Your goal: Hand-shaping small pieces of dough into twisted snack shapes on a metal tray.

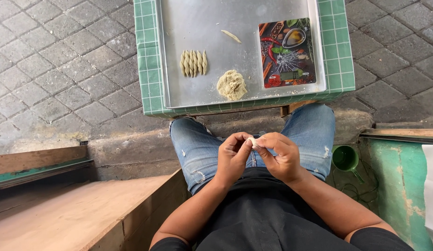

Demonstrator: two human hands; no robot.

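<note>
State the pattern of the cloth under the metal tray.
Green with white checks, on the cloth, head view.

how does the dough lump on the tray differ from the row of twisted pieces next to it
The dough lump is one rough, rounded mound; the twisted pieces are several slim sticks laid side by side. The lump looks crumbly and unshaped; the pieces are neatly twisted. Both are pale tan and lie on the metal tray.

Daylight, even and soft, no hard shadows. Metal tray (202,23) shows a dull, milky sheen, brightest toward the top edge. Shade gathers under the small table (337,56) and along the step. Focus sharp throughout; slight wide-angle bending at the paving's outer edges. No motion blur.
</note>
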